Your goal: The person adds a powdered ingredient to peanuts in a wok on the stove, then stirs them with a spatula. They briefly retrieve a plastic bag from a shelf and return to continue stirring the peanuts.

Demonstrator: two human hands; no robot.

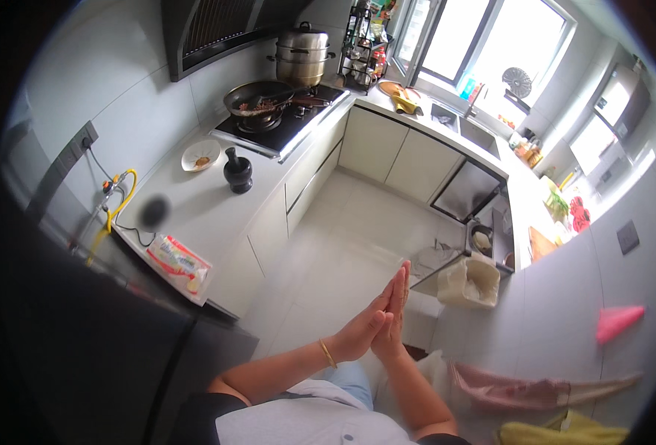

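Observation:
Palm to palm over the tiled floor (pixel 339 239), my left hand (pixel 357 334) and my right hand (pixel 393 328) press together with straight fingers. Neither hand holds any object that shows. A gold-coloured bracelet (pixel 328 352) circles my left wrist. To the left, a black mortar (pixel 239 177) with its pestle (pixel 231 158) stands on the white counter (pixel 194 192). Beside it is a white dish (pixel 201 149) with some brown powder (pixel 201 162). On the gas hob (pixel 283 133) sits a wok (pixel 250 95) with chopped food and a utensil inside.
Behind the wok stands a steel steamer pot (pixel 303 58). A plastic packet (pixel 179 268) lies at the counter's near end, by a yellow gas hose (pixel 130 192). Cream bin (pixel 469 283) and pulled-out drawer lie ahead right. The sink (pixel 479 137) is under the window.

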